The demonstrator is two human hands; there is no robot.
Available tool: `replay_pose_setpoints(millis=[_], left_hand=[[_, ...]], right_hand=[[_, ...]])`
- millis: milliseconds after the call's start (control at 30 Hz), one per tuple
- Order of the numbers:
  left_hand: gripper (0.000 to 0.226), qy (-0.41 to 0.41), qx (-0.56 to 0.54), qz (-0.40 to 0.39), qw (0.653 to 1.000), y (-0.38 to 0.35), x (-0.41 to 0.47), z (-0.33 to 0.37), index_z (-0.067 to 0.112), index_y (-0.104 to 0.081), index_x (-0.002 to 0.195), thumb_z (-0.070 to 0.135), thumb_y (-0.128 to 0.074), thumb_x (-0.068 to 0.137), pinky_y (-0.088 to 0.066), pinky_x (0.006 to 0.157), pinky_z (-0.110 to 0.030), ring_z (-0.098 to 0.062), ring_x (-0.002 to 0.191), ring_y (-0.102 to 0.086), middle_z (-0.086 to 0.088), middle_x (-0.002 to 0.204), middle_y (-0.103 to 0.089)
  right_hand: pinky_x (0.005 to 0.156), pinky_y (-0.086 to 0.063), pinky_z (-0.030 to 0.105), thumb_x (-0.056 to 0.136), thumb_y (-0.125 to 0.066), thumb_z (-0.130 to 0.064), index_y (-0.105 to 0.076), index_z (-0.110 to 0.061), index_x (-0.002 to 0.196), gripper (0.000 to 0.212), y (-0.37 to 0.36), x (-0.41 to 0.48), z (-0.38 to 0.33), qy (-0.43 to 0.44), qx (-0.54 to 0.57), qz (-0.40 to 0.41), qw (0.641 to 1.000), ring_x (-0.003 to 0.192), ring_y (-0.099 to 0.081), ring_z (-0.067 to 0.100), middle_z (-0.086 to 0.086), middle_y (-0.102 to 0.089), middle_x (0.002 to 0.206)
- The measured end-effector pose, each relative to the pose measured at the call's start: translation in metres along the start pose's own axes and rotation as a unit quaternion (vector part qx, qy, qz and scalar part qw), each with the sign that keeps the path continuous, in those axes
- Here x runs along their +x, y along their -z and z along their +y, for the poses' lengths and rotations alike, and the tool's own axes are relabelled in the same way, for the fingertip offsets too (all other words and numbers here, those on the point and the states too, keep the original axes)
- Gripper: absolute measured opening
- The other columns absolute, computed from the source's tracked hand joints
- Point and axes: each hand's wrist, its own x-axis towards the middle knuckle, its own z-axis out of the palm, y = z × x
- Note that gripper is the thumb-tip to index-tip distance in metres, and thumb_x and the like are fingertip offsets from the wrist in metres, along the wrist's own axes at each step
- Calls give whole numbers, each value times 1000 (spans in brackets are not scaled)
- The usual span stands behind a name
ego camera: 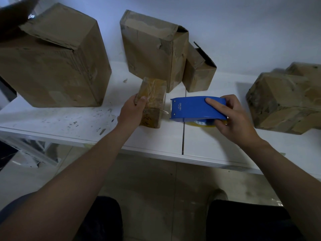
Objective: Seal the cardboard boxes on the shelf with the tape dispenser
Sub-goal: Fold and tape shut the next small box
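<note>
A small cardboard box (153, 96), its top glossy with clear tape, stands upright on the white shelf (199, 145) near the middle. My left hand (132, 110) grips its left side, thumb on top. My right hand (232, 119) holds a blue tape dispenser (192, 107) just right of the box, its front end close to the box's right face. A thin strip of clear tape runs between the two. The yellowish tape roll (202, 123) shows under the dispenser.
A large box (57, 66) stands at the left, a tall one (152, 49) behind the small box with a smaller open box (199, 73) beside it. Two stacked boxes (284, 101) sit at the right. The shelf's front edge is near me.
</note>
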Motion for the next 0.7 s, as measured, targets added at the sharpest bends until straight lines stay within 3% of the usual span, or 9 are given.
replay_pose_setpoints(millis=[100,233,367,500,700], left_hand=[[45,1,-21,-9,1000,0,4,-4,21,-64,123,51,-45,95,-52,97,-49,-22,102,-64,-1,108,-68],[39,-5,-27,-6,1000,-3,7,-8,20,-63,123,46,-45,100,-53,95,-45,-21,102,-63,0,106,-67],[41,-5,-26,0,1000,-6,7,-7,19,-59,128,46,-43,103,-51,94,-41,-21,105,-61,-2,112,-64],[41,-5,-32,-1,999,-8,8,-9,17,-59,128,45,-41,103,-52,89,-38,-22,105,-61,-5,113,-64],[41,-9,-15,6,1000,-10,7,-4,15,-54,132,41,-37,106,-47,86,-35,-20,103,-56,-3,111,-58]], right_hand=[[95,-46,29,81,-72,8,-47,-30,147,80,5,-4,0,-11,-10,0,1000,111,-42,15,11,-41,126],[87,-48,28,85,-71,0,-44,-35,149,79,7,2,-15,-28,-60,-44,997,104,-42,13,11,-40,127],[72,-53,34,89,-66,-5,-45,-42,148,72,9,21,-40,-61,-105,-68,990,99,-54,26,10,-43,129],[74,-55,41,92,-67,-13,-47,-43,146,65,16,35,-69,-83,-142,-82,983,99,-55,30,9,-46,125],[73,-49,38,95,-63,-29,-44,-47,144,56,18,46,-102,-115,-182,-105,971,92,-47,24,3,-38,110]])
